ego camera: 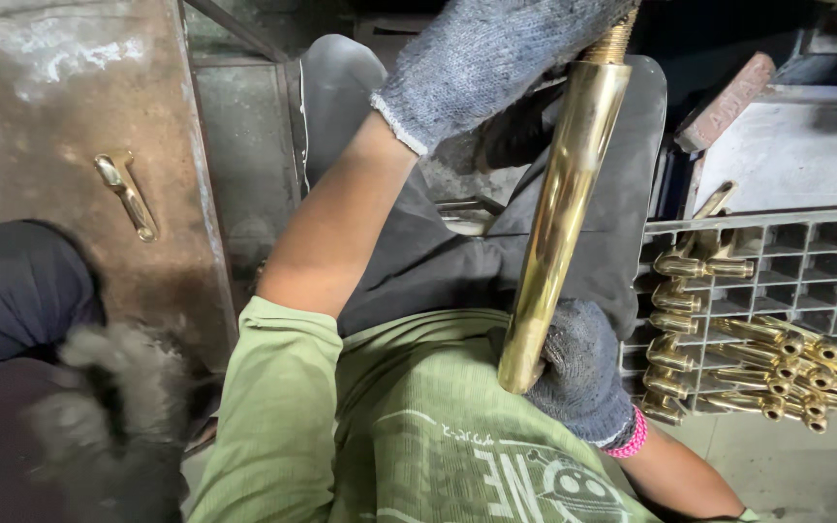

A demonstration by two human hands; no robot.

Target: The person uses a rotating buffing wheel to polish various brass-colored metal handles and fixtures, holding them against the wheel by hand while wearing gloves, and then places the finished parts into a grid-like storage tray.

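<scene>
A long polished brass tube (564, 213) with a threaded top end runs steeply from the upper middle down toward my chest. My left hand (486, 58), in a grey knit glove, grips its upper end near the thread. My right hand (581, 373), gloved the same way and with a pink band at the wrist, is closed around the lower end. Under the tube lies a dark cloth (438, 261) over my lap, above my green shirt.
To the right, a grey grid crate (825, 242) holds several small brass fittings (767, 373). A reddish brick (728, 97) sits beyond it. At left, a single brass piece (126, 194) lies on a rusty metal surface (50, 116), with a dark bundle (12, 291) below.
</scene>
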